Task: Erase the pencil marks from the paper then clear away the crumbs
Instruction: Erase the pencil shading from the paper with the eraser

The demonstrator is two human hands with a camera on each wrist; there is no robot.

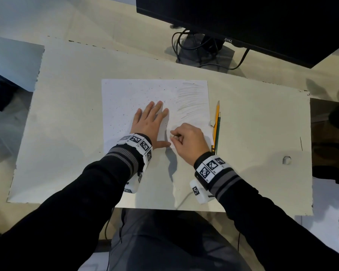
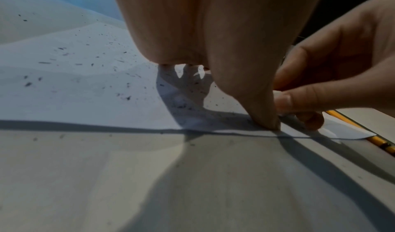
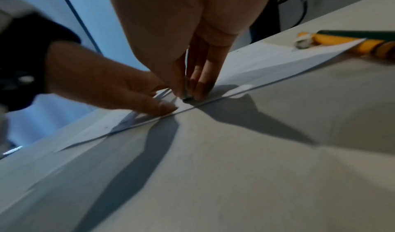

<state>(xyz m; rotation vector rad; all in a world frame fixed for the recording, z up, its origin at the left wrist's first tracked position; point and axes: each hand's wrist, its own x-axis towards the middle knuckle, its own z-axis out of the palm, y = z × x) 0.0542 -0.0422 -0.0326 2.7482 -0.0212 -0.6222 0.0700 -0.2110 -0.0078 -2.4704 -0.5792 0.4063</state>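
A white sheet of paper (image 1: 125,94) lies on the pale table (image 1: 67,133). Grey pencil strokes (image 1: 190,100) cover its right strip, and dark eraser crumbs (image 1: 123,114) are scattered over its left and middle. My left hand (image 1: 151,122) lies flat on the paper with fingers straight, thumb near the front edge. My right hand (image 1: 186,141) pinches a small eraser (image 3: 187,92) between thumb and fingers and presses its grey tip to the paper just inside the front edge, beside the left thumb (image 3: 162,107).
Two pencils, yellow (image 1: 216,124) and green (image 1: 218,132), lie along the paper's right edge beside a second small white eraser (image 1: 212,122). A black monitor (image 1: 262,22) on its stand (image 1: 204,53) with cables stands at the back right.
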